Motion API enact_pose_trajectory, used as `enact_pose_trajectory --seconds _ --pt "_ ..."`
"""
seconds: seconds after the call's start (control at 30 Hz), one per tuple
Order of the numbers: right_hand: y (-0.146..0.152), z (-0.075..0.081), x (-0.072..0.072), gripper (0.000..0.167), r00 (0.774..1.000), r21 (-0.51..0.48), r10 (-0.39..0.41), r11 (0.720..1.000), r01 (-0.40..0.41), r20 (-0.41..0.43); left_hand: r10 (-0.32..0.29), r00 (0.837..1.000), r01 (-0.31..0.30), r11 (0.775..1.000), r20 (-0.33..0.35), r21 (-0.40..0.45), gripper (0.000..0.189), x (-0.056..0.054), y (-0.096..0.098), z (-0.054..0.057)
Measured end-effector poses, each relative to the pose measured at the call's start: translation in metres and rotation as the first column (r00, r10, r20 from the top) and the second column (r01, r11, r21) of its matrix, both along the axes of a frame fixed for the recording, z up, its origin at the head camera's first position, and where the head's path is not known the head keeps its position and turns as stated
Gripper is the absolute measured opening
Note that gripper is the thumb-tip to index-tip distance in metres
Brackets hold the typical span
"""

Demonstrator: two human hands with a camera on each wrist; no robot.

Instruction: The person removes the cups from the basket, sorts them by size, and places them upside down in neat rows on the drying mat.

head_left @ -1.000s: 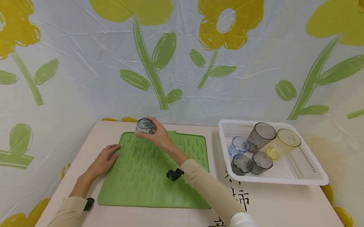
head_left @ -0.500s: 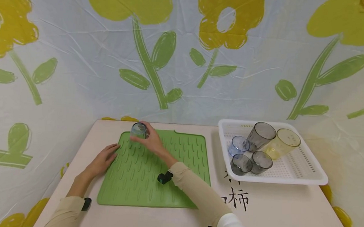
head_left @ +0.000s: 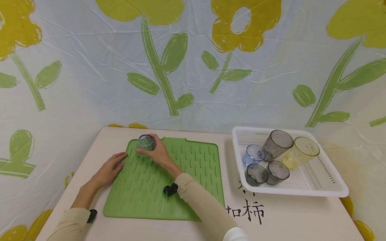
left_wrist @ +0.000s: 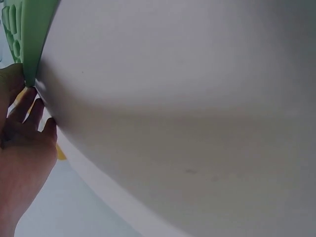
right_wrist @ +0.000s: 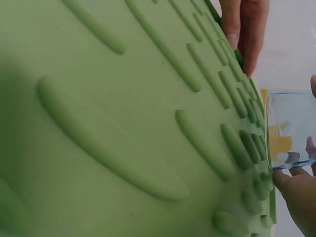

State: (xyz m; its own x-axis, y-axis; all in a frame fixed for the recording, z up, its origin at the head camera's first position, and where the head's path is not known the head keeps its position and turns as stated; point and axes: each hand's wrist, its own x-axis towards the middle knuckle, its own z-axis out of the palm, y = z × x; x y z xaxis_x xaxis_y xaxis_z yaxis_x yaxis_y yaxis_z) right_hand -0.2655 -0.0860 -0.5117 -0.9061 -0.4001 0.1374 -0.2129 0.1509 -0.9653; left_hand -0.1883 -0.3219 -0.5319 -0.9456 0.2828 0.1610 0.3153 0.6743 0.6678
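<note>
My right hand (head_left: 155, 150) grips a small clear blue-tinted glass (head_left: 145, 141) at the back left corner of the green ridged mat (head_left: 169, 185). The thumb lies along the near side of the glass (right_wrist: 291, 128), and the fingers curve round its far and right side. In the right wrist view, one end of the glass is right at the mat surface. My left hand (head_left: 110, 169) rests at the mat's left edge with loosely extended fingers. The left wrist view has its thumb at the mat's edge (left_wrist: 33, 39) and the other fingertips beside it on the table.
A white perforated basket (head_left: 297, 193) stands on the table at right. Inside are a small blue glass (head_left: 254, 153), several grey glasses, including a tall one (head_left: 277, 146), and a tall yellow glass (head_left: 304, 150). A flower-printed sheet (head_left: 199, 106) hangs behind the table.
My right hand has carried the blue-tinted glass left and down to the mat's back left corner. The left hand has stayed at the mat's edge.
</note>
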Motion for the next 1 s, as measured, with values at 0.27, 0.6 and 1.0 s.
enact_pose_trajectory --seconds 0.27,0.6,1.0 --pt "-0.009 -0.007 -0.001 0.070 0.999 -0.051 0.039 0.998 -0.037 0.029 0.004 1.000 -0.004 1.000 0.002 0.002 0.043 -0.001 0.000 0.000" --pt "-0.017 -0.005 0.002 0.071 1.000 0.063 0.014 0.998 -0.013 -0.013 0.000 1.000 0.000 1.000 -0.028 0.002 0.042 -0.001 0.000 0.000" --pt "-0.026 -0.004 0.003 0.076 0.999 0.116 0.027 0.993 -0.022 -0.046 -0.003 1.000 0.003 1.000 -0.006 0.005 0.042 -0.001 0.001 0.001"
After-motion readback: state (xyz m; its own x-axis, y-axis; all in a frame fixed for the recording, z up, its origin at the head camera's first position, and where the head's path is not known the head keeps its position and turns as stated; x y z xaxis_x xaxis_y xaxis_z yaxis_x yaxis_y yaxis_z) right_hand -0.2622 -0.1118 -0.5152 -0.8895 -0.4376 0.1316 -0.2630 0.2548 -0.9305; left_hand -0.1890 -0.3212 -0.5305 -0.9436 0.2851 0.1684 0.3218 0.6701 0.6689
